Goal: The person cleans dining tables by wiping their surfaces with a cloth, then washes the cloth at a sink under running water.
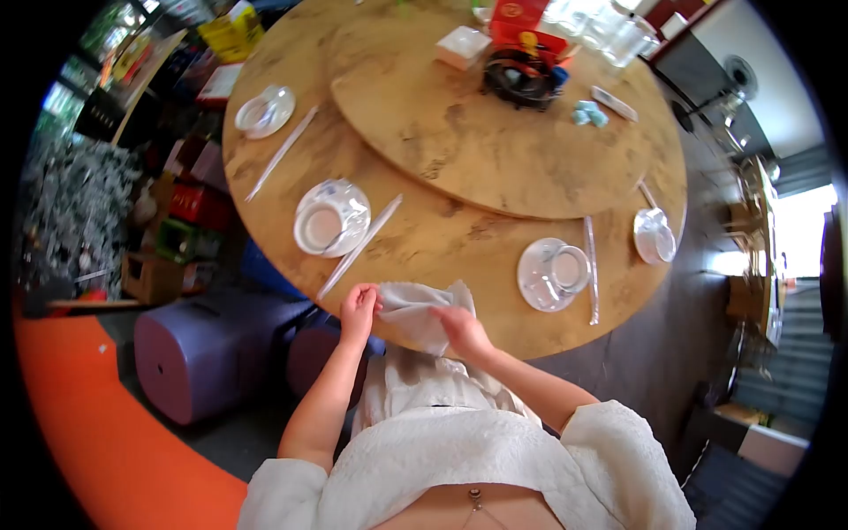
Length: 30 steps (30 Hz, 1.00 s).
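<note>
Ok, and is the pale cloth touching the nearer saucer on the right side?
Apart. The head view shows bare tabletop between the pale cloth and that saucer.

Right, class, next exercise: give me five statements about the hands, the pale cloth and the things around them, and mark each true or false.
1. The left hand and the right hand are both at the pale cloth. True.
2. The pale cloth is at the far side of the table. False: it is at the near edge.
3. The black tray is on the raised round board. True.
4. The orange surface is to the person's right. False: it is to the left.
5. The white box is closer to the hands than the black tray. False: both are far from the hands, the box farther.
</note>
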Available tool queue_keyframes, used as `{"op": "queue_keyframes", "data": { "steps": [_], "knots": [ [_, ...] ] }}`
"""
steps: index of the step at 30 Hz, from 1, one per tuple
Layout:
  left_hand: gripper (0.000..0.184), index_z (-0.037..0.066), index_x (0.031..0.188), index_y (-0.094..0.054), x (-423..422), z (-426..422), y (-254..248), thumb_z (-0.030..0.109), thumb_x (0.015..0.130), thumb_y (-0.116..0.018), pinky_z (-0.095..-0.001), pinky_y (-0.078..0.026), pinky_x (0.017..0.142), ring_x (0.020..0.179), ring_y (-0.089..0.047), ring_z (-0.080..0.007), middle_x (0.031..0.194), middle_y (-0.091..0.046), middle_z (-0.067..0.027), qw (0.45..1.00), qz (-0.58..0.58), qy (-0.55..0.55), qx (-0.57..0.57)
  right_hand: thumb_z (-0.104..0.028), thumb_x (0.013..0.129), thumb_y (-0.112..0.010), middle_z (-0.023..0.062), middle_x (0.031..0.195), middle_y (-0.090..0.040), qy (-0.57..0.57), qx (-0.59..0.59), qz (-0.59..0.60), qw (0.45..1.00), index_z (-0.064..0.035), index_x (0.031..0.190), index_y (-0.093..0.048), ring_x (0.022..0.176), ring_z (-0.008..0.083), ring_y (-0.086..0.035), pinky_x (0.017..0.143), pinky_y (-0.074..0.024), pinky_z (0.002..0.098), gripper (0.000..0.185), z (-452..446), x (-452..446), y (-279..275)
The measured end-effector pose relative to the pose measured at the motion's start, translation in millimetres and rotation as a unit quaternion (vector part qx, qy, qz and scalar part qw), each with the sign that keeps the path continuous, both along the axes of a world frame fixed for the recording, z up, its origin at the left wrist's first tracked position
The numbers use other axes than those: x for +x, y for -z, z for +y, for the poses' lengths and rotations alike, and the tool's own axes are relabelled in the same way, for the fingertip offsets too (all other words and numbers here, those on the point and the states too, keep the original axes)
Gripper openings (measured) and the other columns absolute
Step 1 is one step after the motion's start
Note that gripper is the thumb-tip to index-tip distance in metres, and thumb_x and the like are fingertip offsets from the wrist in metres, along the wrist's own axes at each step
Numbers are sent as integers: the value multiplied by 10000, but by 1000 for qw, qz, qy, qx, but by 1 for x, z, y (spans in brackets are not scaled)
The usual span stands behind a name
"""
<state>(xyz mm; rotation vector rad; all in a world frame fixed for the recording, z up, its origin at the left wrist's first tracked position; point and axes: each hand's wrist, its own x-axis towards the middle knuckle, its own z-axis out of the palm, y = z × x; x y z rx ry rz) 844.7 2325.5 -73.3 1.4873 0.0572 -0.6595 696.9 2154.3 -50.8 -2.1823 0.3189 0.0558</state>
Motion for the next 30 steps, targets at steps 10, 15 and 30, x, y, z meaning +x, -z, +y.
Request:
{"op": "queue_keyframes", "data": {
  "steps": [10, 15, 30],
  "knots": [
    [311, 47, 1032, -443, 41, -181, -21, 320, 884, -429, -242, -421, 387, 511, -537, -130, 706, -556, -54, 998, 35, 7, 60, -194, 782, -525, 123, 1045, -545, 119, -347, -156, 917, -94, 1113, -486, 966, 291, -509, 832, -390, 390, 348, -130, 140, -40],
    [295, 93, 1052, -385, 78, -240, 13, 334, 885, -415, -271, -375, 300, 388, -490, -157, 689, -545, -71, 986, -21, -77, 145, -274, 805, -442, 118, 1231, -432, 64, -455, -7, 888, -59, 1164, -442, 1112, 288, -409, 928, -271, 498, 419, -225, 123, -7],
    [363, 124, 1206, -278, 67, -251, -25, 133, 879, -434, -358, -509, 454, 562, -582, -220, 1017, -518, -113, 989, 81, -98, 81, -300, 808, -415, 154, 1297, -353, 28, -383, -71, 921, -2, 1242, -356, 1254, 322, -232, 1010, -180, 479, 530, -204, 148, 18]
  ]
}}
